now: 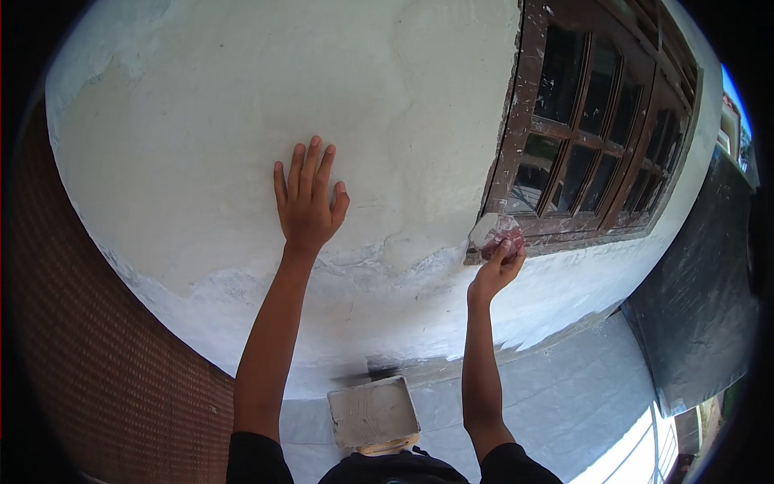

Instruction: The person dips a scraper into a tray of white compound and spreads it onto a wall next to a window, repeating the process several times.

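My left hand [306, 198] lies on the pale wall [201, 161], fingers spread and pointing up, with nothing in it. My right hand [495, 274] pinches a thin red piece smeared with whitish material [501, 231]; its exact kind cannot be made out. That piece is at the lower left corner of the brown wooden window frame [501, 153], touching or very near it. Whitish splashes mark the frame and its panes. Lower on the wall, a rough-edged band of whiter coating [387, 278] runs across.
Below, between my arms, a rectangular tray [375, 413] smeared with pale material stands on a grey sheet [532, 403] covering the ground. A woven brown panel [105, 339] borders the wall at left. A dark sheet [693, 298] hangs at right.
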Motion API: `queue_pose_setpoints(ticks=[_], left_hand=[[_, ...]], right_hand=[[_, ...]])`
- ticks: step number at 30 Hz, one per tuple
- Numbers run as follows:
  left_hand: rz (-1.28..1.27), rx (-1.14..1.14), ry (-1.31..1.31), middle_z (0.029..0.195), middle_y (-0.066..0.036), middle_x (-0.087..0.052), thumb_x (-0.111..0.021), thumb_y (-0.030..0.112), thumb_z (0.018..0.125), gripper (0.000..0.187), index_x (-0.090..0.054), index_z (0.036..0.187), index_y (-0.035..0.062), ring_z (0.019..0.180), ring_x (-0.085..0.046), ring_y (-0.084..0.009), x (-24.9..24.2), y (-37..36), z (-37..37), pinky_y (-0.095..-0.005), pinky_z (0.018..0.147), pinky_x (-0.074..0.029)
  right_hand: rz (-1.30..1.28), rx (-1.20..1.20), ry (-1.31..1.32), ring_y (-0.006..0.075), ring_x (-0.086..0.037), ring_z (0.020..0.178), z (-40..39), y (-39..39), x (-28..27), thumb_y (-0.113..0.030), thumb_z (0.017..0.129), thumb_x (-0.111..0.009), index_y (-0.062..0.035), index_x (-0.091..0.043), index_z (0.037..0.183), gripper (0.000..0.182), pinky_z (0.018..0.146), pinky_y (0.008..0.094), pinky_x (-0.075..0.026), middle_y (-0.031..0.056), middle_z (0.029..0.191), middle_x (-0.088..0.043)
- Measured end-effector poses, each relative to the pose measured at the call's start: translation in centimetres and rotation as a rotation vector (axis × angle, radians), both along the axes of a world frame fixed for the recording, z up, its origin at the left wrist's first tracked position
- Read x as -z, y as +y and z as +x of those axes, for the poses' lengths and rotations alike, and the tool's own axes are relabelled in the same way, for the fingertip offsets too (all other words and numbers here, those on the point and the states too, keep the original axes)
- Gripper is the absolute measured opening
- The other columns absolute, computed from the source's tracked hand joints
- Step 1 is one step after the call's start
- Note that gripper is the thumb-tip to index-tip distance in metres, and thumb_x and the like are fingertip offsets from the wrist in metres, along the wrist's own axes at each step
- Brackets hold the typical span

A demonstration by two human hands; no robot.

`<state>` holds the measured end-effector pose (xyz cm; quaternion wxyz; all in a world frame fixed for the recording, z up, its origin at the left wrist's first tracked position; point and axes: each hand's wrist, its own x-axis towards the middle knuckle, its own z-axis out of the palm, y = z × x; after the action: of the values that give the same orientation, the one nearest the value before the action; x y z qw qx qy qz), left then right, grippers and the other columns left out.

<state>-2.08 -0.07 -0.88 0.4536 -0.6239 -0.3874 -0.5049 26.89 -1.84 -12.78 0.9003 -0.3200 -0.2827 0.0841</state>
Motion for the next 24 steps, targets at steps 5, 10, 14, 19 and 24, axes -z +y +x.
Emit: queue_pose_setpoints(ticks=[5, 10, 14, 19, 24], left_hand=[[0.014, -0.012, -0.012, 0.148, -0.004, -0.045, -0.054, 0.023, 0.088, 0.05, -0.051, 0.138, 0.0145, 0.14, -0.037, -0.0227, 0.0, 0.1, 0.0, -0.0503, 0.115, -0.022], [0.001, 0.0, 0.013, 0.148, -0.007, -0.041, -0.053, 0.021, 0.089, 0.052, -0.046, 0.14, 0.0119, 0.14, -0.033, -0.0267, 0.1, 0.2, -0.2, -0.0532, 0.115, -0.019], [-0.001, -0.01, 0.015, 0.148, -0.007, -0.041, -0.054, 0.022, 0.089, 0.052, -0.045, 0.14, 0.0119, 0.14, -0.033, -0.0267, 0.0, 0.1, -0.2, -0.0532, 0.115, -0.019], [-0.003, -0.01, 0.012, 0.149, -0.008, -0.041, -0.053, 0.022, 0.089, 0.052, -0.045, 0.14, 0.012, 0.14, -0.033, -0.0268, 0.0, 0.1, 0.0, -0.0529, 0.116, -0.018], [-0.001, -0.008, 0.0, 0.149, -0.006, -0.042, -0.054, 0.022, 0.089, 0.052, -0.048, 0.139, 0.0135, 0.14, -0.034, -0.0246, 0.2, 0.1, -0.1, -0.0513, 0.116, -0.02]], right_hand=[[-0.059, -0.109, -0.311, 0.0125, -0.053, 0.094, -1.9, -1.5, 1.8, -0.017, 0.1, -0.055, -0.0008, -0.049, 0.119, 0.026, 0.082, 0.0262, -0.044, 0.0072, 0.109, -0.055], [-0.073, 0.114, -1.033, 0.019, -0.051, 0.085, -4.8, -1.3, 3.5, -0.008, 0.091, -0.063, 0.0008, -0.055, 0.115, 0.027, 0.077, 0.0295, -0.042, 0.0121, 0.096, -0.056], [-0.095, 0.011, -0.273, 0.0127, -0.053, 0.089, -2.9, -0.4, 0.9, -0.016, 0.098, -0.057, 0.0003, -0.051, 0.122, 0.029, 0.077, 0.0279, -0.046, 0.0087, 0.102, -0.058], [-0.02, -0.142, -0.261, 0.0149, -0.057, 0.097, -2.2, -1.8, 1.2, -0.011, 0.099, -0.054, 0.0011, -0.048, 0.12, 0.025, 0.075, 0.0287, -0.051, 0.0132, 0.112, -0.058], [-0.038, 0.069, -1.174, 0.0232, -0.05, 0.081, -4.3, -2.3, 2.1, -0.004, 0.082, -0.069, -0.0016, -0.061, 0.104, 0.023, 0.075, 0.0345, -0.038, 0.0117, 0.086, -0.06]])
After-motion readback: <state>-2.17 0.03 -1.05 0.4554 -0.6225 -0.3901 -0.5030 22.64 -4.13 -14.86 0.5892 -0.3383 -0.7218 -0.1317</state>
